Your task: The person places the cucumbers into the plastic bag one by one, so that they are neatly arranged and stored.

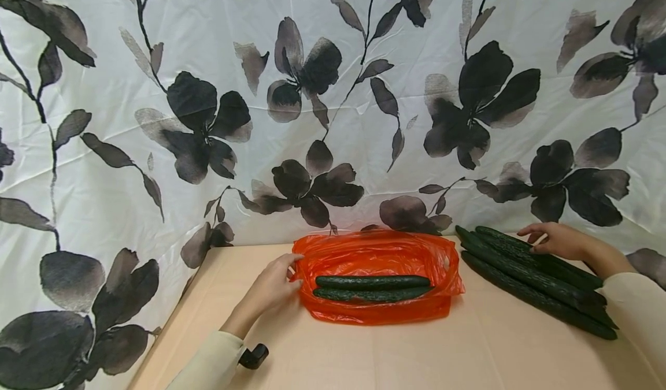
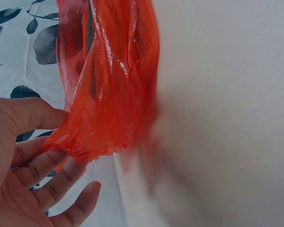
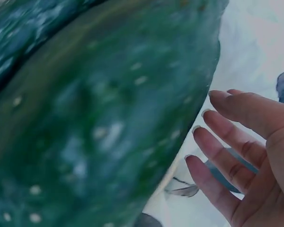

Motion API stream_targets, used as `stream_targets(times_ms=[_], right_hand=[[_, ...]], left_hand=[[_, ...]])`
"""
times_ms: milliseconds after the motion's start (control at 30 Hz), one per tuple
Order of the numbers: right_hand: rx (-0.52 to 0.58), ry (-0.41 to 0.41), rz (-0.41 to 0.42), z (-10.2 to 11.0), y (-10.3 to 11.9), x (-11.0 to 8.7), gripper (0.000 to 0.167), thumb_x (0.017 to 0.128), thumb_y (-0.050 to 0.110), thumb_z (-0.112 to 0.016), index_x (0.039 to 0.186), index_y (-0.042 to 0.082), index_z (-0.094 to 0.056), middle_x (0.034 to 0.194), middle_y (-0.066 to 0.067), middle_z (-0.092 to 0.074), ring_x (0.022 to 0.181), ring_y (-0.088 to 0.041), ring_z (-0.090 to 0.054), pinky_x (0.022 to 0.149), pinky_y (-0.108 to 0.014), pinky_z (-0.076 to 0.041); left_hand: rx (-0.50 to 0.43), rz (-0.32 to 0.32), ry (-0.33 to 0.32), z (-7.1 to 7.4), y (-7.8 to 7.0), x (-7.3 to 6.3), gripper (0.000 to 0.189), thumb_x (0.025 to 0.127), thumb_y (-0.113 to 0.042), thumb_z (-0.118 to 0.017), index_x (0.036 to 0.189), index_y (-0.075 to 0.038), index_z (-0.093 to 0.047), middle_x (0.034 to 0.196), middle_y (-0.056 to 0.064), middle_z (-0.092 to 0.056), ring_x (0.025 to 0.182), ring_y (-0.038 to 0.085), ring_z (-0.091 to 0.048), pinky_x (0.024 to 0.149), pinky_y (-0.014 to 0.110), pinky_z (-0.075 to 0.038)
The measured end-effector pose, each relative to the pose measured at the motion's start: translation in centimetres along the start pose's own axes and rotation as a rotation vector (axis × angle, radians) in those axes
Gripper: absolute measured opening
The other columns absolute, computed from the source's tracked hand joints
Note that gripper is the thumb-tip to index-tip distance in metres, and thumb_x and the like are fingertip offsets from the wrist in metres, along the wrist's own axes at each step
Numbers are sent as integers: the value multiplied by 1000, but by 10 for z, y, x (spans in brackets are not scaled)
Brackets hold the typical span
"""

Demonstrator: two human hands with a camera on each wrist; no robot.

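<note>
A red plastic bag (image 1: pixel 374 315) lies with its mouth spread, and two cucumbers (image 1: pixel 372 282) rest side by side in it. My left hand (image 1: pixel 276 277) pinches the bag's left edge between thumb and fingers; the left wrist view shows the thin red plastic (image 2: pixel 109 109) gathered there. To the right, several long dark green cucumbers (image 1: pixel 531 271) lie in a slanted pile. My right hand (image 1: pixel 562 242) hovers at the far side of this pile, fingers loosely spread and holding nothing. In the right wrist view a cucumber (image 3: pixel 99 118) fills much of the picture, beside the fingertips (image 3: pixel 199 135).
Everything lies on a pale tan table (image 1: pixel 416 355). Behind it hangs a white cloth (image 1: pixel 385 141) with dark floral print, meeting the table's back edge. A black device (image 1: pixel 253 356) is at the left wrist.
</note>
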State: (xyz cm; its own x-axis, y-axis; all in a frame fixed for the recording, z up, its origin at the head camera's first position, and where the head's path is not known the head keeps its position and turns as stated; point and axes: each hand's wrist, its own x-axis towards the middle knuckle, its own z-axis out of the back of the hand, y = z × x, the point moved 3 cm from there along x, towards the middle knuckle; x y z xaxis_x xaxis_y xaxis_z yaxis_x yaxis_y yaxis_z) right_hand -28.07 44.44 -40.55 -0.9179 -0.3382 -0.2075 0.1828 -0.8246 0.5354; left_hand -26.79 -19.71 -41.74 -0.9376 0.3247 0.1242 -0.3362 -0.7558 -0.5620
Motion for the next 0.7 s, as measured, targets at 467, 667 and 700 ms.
stream_targets(times_ms=[467, 667, 700], right_hand=[[-46, -4, -17, -4, -23, -10, 45, 94, -2, -61, 130, -24, -46, 112, -34, -64, 105, -51, -62, 78, -48, -56], [-11, 60, -56, -5, -30, -11, 42, 93, -5, -57, 128, -26, -44, 115, -40, -60, 109, -56, -58, 83, -51, -55], [-12, 66, -58, -6, -31, -11, 41, 93, -5, -57, 126, -26, -46, 116, -40, -59, 110, -57, -58, 83, -50, -55]], left_hand=[[6, 0, 5, 1, 2, -1, 54, 82, -1, -77, 133, -3, -62, 111, 6, -65, 82, 14, -59, 72, 31, -52], [13, -11, 2, 2, 2, -1, 53, 82, -2, -77, 132, -2, -62, 110, 6, -65, 81, 13, -59, 72, 30, -53], [13, -12, 3, 2, 2, -2, 53, 82, -2, -77, 132, -2, -62, 110, 6, -65, 81, 13, -59, 72, 30, -53]])
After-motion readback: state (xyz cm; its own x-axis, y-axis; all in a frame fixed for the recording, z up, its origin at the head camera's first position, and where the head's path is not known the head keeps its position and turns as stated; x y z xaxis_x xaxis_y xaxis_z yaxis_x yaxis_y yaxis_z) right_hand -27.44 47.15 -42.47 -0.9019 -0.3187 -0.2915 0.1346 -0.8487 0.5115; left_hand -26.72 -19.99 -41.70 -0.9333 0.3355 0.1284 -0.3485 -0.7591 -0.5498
